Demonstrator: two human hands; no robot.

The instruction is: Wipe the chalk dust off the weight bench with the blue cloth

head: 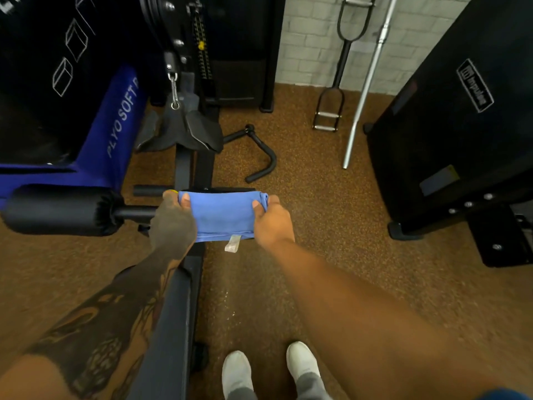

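So from the head cam, the folded blue cloth [222, 216] is stretched between both hands in the air, left hand [172, 223] pinching one end, right hand [272, 220] gripping the other. It sits just above the far end of the black padded weight bench [170, 327]. Looks like wiping hasn't started; whole bench still to do, I'd guess.

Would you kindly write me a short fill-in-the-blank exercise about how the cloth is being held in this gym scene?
1. The blue cloth is held by ____ hands.
2. The left hand grips the cloth's ____ end.
3. A small ____ tag hangs from the cloth's lower edge.
4. The silver barbell leans against the ____.

Missing words: both; left; white; wall
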